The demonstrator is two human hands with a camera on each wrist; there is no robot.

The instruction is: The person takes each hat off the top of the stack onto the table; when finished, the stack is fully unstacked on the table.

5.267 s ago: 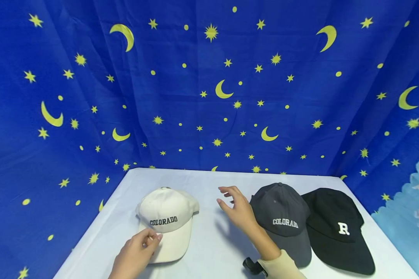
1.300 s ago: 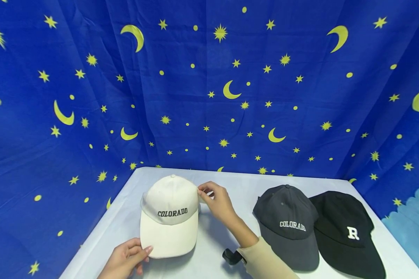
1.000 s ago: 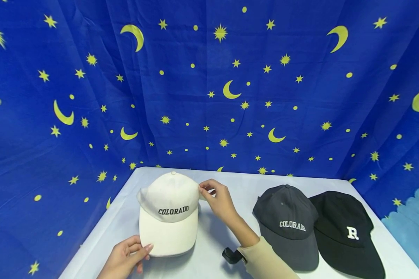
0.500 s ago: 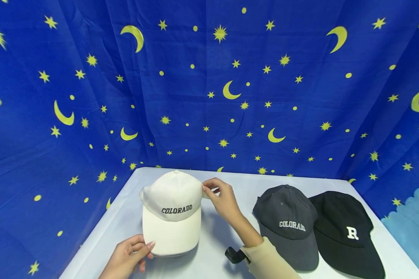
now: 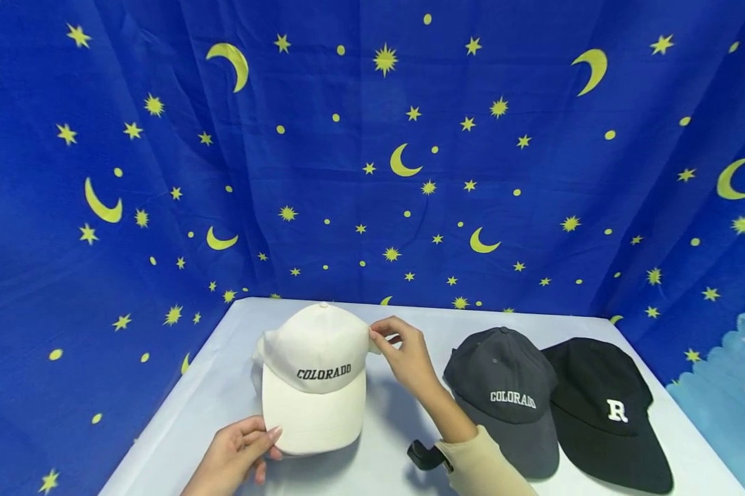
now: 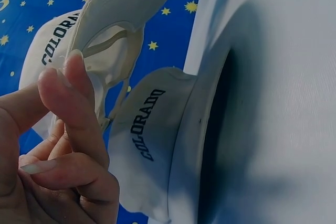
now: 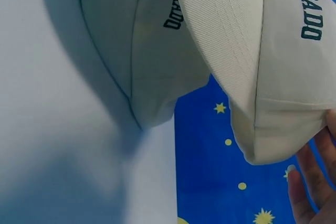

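A white baseball cap (image 5: 313, 413) with COLORADO on its front is held above the table, brim toward me. My left hand (image 5: 233, 451) pinches the brim's left corner between thumb and fingers. At the cap's right side, my right hand (image 5: 410, 355) pinches the edge. Both wrist views reveal a second white COLORADO cap (image 6: 139, 177) on the table beneath the held one; from the head it is mostly hidden. In the left wrist view, the held cap's brim underside (image 6: 123, 17) and hollow inside show.
To the right, a dark grey COLORADO cap (image 5: 496, 372) lies beside a black cap (image 5: 595, 386) marked R, their edges meeting. A white cloth covers the table (image 5: 180, 420). Behind hangs a blue curtain (image 5: 323, 165) with yellow stars and moons. A black wrist camera (image 5: 425, 456) sits by my right sleeve.
At first the right hand held nothing and the left was by the brim. Both hands then gripped a white cap and raised it. Over the last second it has shifted slightly right.
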